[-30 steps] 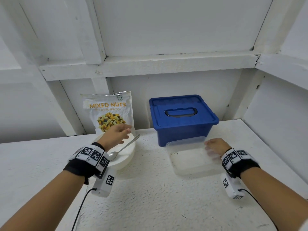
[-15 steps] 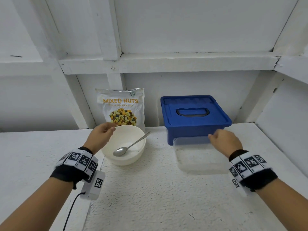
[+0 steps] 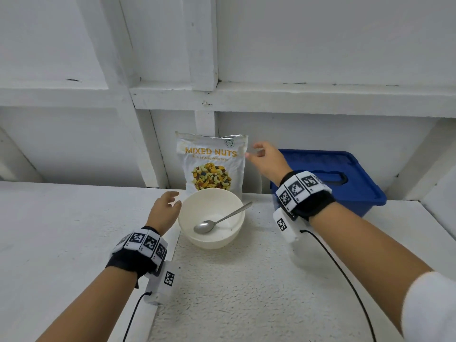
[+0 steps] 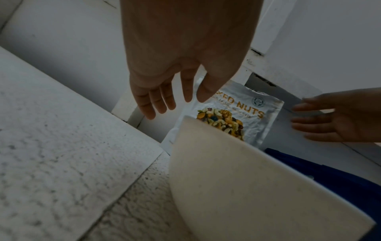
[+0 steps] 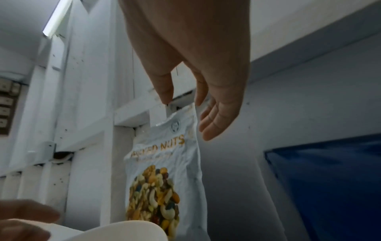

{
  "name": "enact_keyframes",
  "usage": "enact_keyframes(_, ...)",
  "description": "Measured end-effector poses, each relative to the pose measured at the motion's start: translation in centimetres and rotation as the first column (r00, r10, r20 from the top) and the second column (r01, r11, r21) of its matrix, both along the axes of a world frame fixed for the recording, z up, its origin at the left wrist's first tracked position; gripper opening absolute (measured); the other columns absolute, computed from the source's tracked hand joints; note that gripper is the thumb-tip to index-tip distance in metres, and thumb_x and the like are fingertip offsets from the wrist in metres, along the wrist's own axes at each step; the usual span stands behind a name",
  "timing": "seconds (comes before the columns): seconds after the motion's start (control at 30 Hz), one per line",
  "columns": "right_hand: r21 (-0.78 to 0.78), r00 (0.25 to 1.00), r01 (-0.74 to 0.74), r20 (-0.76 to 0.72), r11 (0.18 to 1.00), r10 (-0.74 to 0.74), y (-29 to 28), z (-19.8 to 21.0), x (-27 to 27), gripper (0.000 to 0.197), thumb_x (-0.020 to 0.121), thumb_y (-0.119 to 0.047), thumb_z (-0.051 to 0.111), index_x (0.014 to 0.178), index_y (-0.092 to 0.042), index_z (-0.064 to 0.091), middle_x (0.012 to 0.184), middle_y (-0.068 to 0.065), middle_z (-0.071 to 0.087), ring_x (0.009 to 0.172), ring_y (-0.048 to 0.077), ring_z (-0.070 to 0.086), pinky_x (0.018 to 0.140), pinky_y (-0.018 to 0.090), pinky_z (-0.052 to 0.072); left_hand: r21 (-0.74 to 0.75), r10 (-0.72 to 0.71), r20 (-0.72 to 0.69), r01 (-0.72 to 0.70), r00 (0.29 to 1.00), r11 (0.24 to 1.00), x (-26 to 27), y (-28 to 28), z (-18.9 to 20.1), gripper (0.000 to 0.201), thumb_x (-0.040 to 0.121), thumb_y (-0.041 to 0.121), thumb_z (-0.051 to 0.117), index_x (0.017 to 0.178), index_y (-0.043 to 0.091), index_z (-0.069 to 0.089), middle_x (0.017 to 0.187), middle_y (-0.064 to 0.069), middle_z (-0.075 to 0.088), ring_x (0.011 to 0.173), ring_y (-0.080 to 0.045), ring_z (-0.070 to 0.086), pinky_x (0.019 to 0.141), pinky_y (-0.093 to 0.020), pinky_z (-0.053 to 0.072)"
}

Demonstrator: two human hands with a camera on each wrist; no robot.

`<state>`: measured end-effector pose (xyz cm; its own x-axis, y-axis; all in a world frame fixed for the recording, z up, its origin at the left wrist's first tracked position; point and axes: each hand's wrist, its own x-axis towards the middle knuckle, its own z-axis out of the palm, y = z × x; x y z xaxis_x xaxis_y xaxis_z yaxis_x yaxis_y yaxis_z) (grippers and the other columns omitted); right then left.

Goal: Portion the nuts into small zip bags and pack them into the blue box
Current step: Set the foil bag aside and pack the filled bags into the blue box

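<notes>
Standing upright against the white painted wall, the nut bag (image 3: pixel 212 164) is a flat, crinkled white pouch with orange "MIXED NUTS" lettering and a printed heap of nuts on its front; its top edge looks creased and slightly ragged. Just in front of it sits a round, smooth, cream bowl (image 3: pixel 211 239) on the table (image 3: pixel 246 292), whose white surface is rough and pebbly on the right part and smoother on the left board. A shiny metal spoon (image 3: pixel 217 222) lies inside the bowl, its oval head near the bottom and its slim handle leaning on the right rim. The right hand (image 3: pixel 267 160) hangs at the upper right corner of the bag, fingers relaxed and spread, thumb and forefinger apart with the bag's corner between or just by them; in the right wrist view the thumb tip seems to be at the corner, but whether it touches I cannot tell, and nothing is grasped. The left hand (image 3: pixel 164 211) floats just beside the bowl's left rim, fingers loose and straight, holding nothing. The blue box (image 3: pixel 345 191), hard glossy plastic with a ribbed lid still on and a recessed handle, stands to the right of the bag, partly hidden behind the right wrist. Both wrists wear black bands with white checkered marker tiles and small white camera blocks with cables
</notes>
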<state>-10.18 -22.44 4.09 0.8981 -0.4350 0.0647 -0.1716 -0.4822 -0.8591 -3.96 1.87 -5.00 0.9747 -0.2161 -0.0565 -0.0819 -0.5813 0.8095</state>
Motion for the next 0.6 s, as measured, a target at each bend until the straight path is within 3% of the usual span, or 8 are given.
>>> enact_keyframes(0.07, 0.027, 1.0, 0.029, -0.01, 0.999, -0.028, 0.1, -0.7, 2.1, 0.055, 0.09, -0.027, 0.059, 0.136, -0.01, 0.035, 0.132, 0.012, 0.047, 0.117, 0.024, 0.048, 0.097, 0.035, 0.043, -0.007, 0.009, -0.031, -0.009, 0.999, 1.0, -0.1, 0.4, -0.5, 0.038, 0.094, 0.015, 0.048, 0.131, 0.008, 0.045, 0.134, -0.017, 0.047, 0.12, -0.028, 0.047, 0.098, -0.037, 0.037)
enact_keyframes(0.13, 0.052, 0.998, 0.049, -0.036, 0.997, -0.047, 0.1, -1.4, 3.7, 0.058, 0.09, -0.025, 0.059, 0.138, -0.011, 0.031, 0.135, 0.014, 0.045, 0.121, 0.028, 0.047, 0.1, 0.038, 0.041, -0.015, 0.013, -0.059, -0.014, 0.998, 1.0, -0.1, 0.6, -0.9, 0.038, 0.094, 0.015, 0.047, 0.132, 0.009, 0.044, 0.134, -0.016, 0.046, 0.121, -0.027, 0.047, 0.098, -0.036, 0.037)
enact_keyframes(0.2, 0.095, 0.998, 0.037, -0.062, 0.995, -0.031, 0.2, -2.0, 4.7, 0.05, 0.091, -0.023, 0.056, 0.134, -0.012, 0.035, 0.129, 0.013, 0.051, 0.118, 0.029, 0.05, 0.098, 0.043, 0.043, -0.022, 0.012, -0.08, -0.014, 0.997, 1.0, 0.0, 0.8, -1.3, 0.039, 0.094, 0.015, 0.047, 0.132, 0.009, 0.043, 0.135, -0.015, 0.046, 0.122, -0.025, 0.046, 0.1, -0.036, 0.037)
enact_keyframes(0.3, 0.126, 0.998, 0.053, -0.036, 0.991, -0.049, 0.4, -2.7, 5.6, 0.023, 0.094, -0.018, 0.05, 0.115, -0.009, 0.049, 0.116, 0.014, 0.059, 0.108, 0.031, 0.057, 0.092, 0.049, 0.048, -0.04, 0.01, -0.119, -0.015, 0.993, 0.999, 0.2, 0.9, -1.7, 0.04, 0.094, 0.018, 0.048, 0.133, 0.011, 0.041, 0.135, -0.014, 0.046, 0.122, -0.025, 0.045, 0.102, -0.044, 0.04)
enact_keyframes(0.4, 0.152, 0.998, 0.068, -0.013, 0.986, -0.067, 0.7, -2.7, 5.3, 0.017, 0.096, -0.017, 0.043, 0.105, -0.007, 0.053, 0.112, 0.015, 0.059, 0.105, 0.032, 0.057, 0.088, 0.05, 0.05, -0.07, -0.004, -0.165, -0.007, 0.986, 0.998, 0.4, 0.4, -1.7, 0.042, 0.094, 0.021, 0.048, 0.134, 0.013, 0.039, 0.135, -0.013, 0.046, 0.121, -0.026, 0.046, 0.1, -0.046, 0.042)
enact_keyframes(0.6, 0.201, 0.999, 0.018, 0.026, 0.979, -0.023, -0.9, -2.3, 3.7, 0.024, 0.098, -0.017, 0.042, 0.113, -0.002, 0.052, 0.118, 0.017, 0.057, 0.106, 0.03, 0.058, 0.084, 0.047, 0.053, -0.094, -0.032, -0.258, 0.008, 0.966, 0.996, 0.2, -1.1, -1.3, 0.043, 0.095, 0.018, 0.043, 0.137, 0.015, 0.035, 0.129, -0.015, 0.051, 0.102, -0.029, 0.057, 0.076, -0.04, 0.054)
